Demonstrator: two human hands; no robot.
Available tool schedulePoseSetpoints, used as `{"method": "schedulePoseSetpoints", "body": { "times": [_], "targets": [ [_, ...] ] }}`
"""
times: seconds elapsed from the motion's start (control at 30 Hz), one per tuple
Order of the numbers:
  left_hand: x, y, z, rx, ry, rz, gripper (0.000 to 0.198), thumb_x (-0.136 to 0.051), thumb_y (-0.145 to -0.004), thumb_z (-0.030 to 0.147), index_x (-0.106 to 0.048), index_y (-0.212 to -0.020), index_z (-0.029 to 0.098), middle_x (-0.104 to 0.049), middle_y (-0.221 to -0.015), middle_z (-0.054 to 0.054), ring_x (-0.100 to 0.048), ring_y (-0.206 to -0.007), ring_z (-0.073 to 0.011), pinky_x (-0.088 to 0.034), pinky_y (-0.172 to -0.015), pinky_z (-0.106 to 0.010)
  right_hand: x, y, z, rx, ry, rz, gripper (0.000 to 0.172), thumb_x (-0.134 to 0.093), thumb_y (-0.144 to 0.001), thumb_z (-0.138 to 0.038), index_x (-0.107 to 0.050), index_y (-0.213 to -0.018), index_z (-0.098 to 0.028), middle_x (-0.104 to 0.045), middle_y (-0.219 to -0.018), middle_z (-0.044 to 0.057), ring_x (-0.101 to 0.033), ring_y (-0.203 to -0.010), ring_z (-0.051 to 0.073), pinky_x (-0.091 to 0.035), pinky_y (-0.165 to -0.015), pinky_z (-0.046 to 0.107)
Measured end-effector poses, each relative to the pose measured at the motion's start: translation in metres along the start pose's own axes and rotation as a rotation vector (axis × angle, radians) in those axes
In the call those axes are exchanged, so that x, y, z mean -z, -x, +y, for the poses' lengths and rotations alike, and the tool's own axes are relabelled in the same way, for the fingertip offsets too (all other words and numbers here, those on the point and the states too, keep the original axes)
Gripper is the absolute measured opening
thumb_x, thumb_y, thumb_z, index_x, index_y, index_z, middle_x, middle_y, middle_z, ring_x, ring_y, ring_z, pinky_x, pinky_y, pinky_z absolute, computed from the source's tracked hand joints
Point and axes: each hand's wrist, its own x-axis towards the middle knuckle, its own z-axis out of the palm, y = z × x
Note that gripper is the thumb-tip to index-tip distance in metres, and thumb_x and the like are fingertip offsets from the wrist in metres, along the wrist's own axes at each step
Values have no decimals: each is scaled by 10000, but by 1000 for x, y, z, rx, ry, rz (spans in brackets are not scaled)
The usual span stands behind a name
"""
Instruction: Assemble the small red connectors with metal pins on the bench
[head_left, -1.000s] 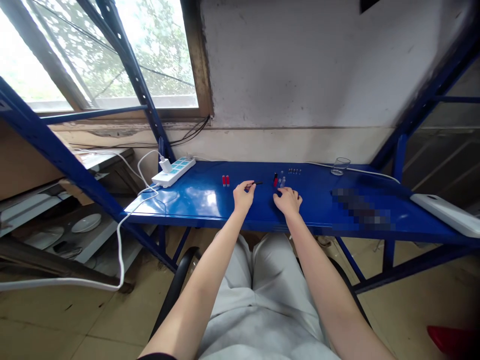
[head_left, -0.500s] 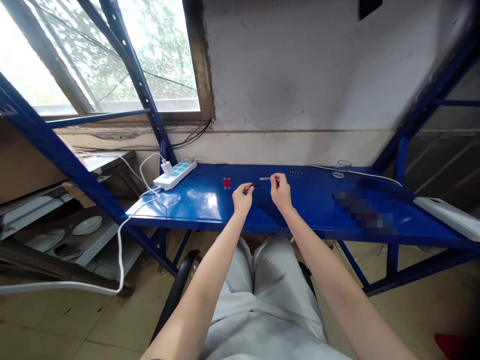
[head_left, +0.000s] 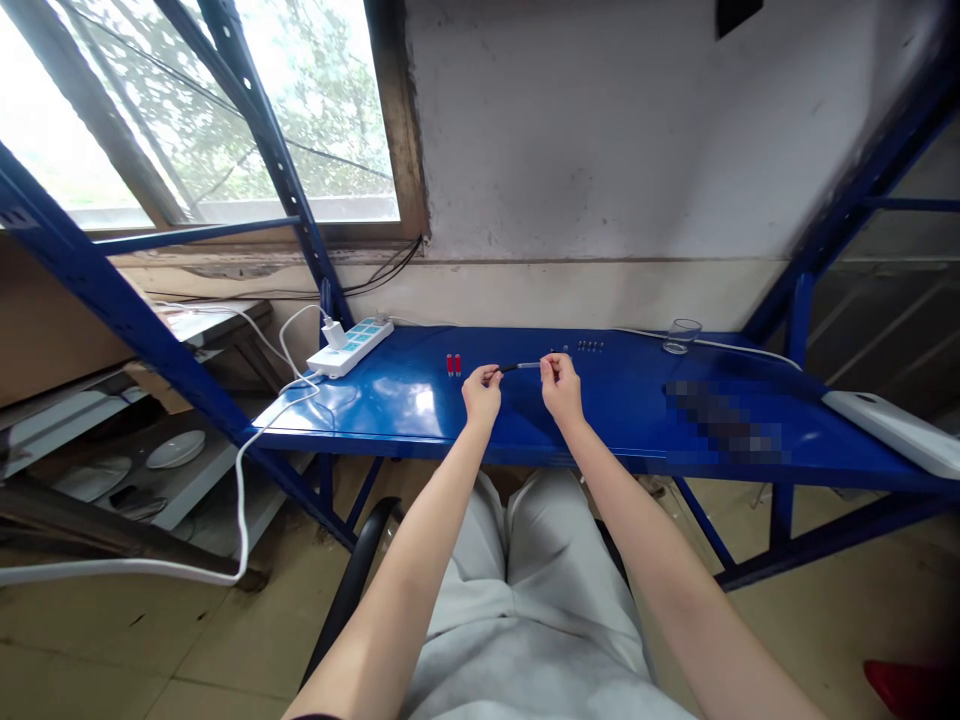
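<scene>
Over the blue table, my left hand (head_left: 481, 393) pinches a short black pen part (head_left: 508, 368). My right hand (head_left: 562, 386) is closed on the far end of a clear, slender pen barrel (head_left: 529, 365). The two pieces now meet end to end in one line between my hands; I cannot tell how far one sits inside the other. Left of my hands, two small red cylinders (head_left: 454, 365) stand side by side on the table. Just beyond my right hand lies a row of several tiny metallic parts (head_left: 591, 346).
A white power strip (head_left: 350, 347) with a plugged-in cable sits at the left of the blue table (head_left: 360, 405). A glass cup (head_left: 681, 337), a blurred dark object (head_left: 724, 422) and a white device (head_left: 892, 432) occupy the right side. Blue posts rise at both ends.
The gap between the black part and the clear barrel has closed, and the pieces now touch in line. Both hands stay closed on them, nearly in place.
</scene>
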Motion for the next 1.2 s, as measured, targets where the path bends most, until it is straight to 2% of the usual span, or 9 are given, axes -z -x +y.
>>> {"method": "schedulePoseSetpoints", "body": {
  "times": [0.37, 0.5, 0.63, 0.8, 0.93, 1.1, 1.2],
  "targets": [
    [-1, -2, -2, -14, 12, -14, 224, -539, -781, 185, -657, -966, 143, -682, -914, -88, -637, -838, -159, -496, -790, -289, -5, -3, 9, -58, -141, -45, 286, -323, -876, -477, -423, -821, -215, -467, -647, -14, -447, -554, 111, -379, -543, 228],
    [-2, 0, 2, -55, 8, -105, 206, -559, -771, 202, -675, -933, 150, -688, -907, -85, -638, -830, -163, -493, -803, -308, -7, -4, 11, -59, -168, -80, 285, -344, -865, -485, -425, -820, -216, -465, -629, -20, -450, -546, 112, -384, -543, 235],
    [-2, 0, 4, -50, 103, -173, 203, -591, -750, 225, -674, -915, 142, -688, -888, -92, -644, -821, -166, -496, -793, -310, -8, -4, 13, -73, -177, -131, 261, -358, -866, -456, -439, -861, -208, -484, -631, -18, -479, -565, 118, -397, -558, 239],
    [-2, 0, 3, -33, 185, -236, 249, -633, -722, 300, -672, -910, 142, -687, -887, -90, -638, -823, -165, -491, -784, -301, -7, -1, 13, -67, -3, -143, 279, -282, -900, -399, -459, -974, -195, -540, -687, 8, -512, -593, 131, -400, -595, 247],
    [-3, 2, 3, -74, 108, -255, 257, -640, -717, 325, -678, -899, 148, -688, -864, -81, -631, -782, -157, -489, -751, -289, -6, 1, 8, -74, 198, -180, 314, -229, -908, -330, -474, -1034, -180, -603, -764, 60, -557, -636, 180, -399, -617, 281],
    [-3, 4, 4, -129, 11, -253, 214, -622, -734, 285, -681, -894, 156, -684, -830, -73, -628, -749, -154, -494, -714, -280, -7, 3, 3, -55, 345, -223, 308, -292, -850, -214, -460, -1105, -169, -635, -906, 108, -591, -759, 234, -406, -653, 305],
    [-3, 5, 5, -102, 60, -285, 213, -614, -738, 252, -670, -910, 140, -683, -821, -82, -637, -727, -152, -507, -708, -284, -8, 4, 4, -17, 378, -252, 335, -344, -806, -185, -449, -1123, -152, -634, -888, 107, -590, -764, 236, -408, -651, 304]
  ]
}}
